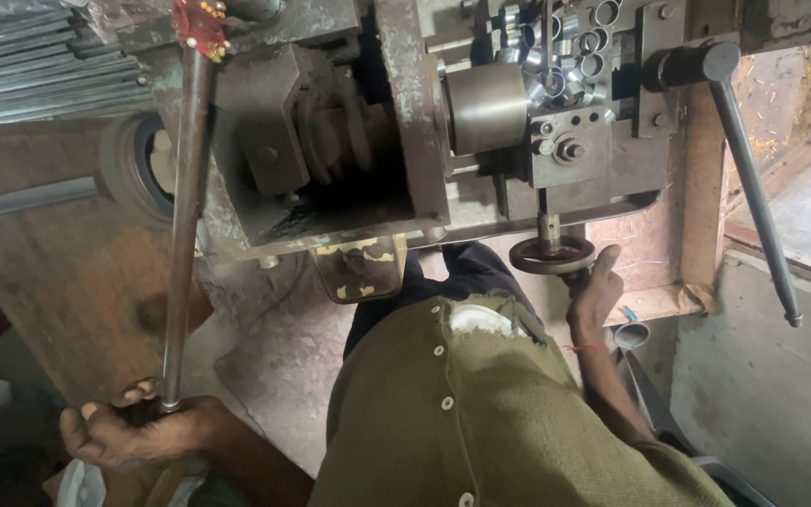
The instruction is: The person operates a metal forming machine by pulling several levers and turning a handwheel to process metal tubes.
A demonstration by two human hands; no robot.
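I look down over my olive buttoned shirt at a grimy metal lathe. My left hand is closed around the lower end of a long steel lever rod that rises to the machine's top left. My right hand grips the rim of a small round handwheel under the machine's carriage. A smooth cylindrical chuck sits in the middle of the machine, with several short shiny metal tubes piled behind it.
A second long lever hangs down at the right from a black knob. Long grey metal bars are stacked at the top left. A wooden panel stands at the left, and a small metal cup sits by my right wrist.
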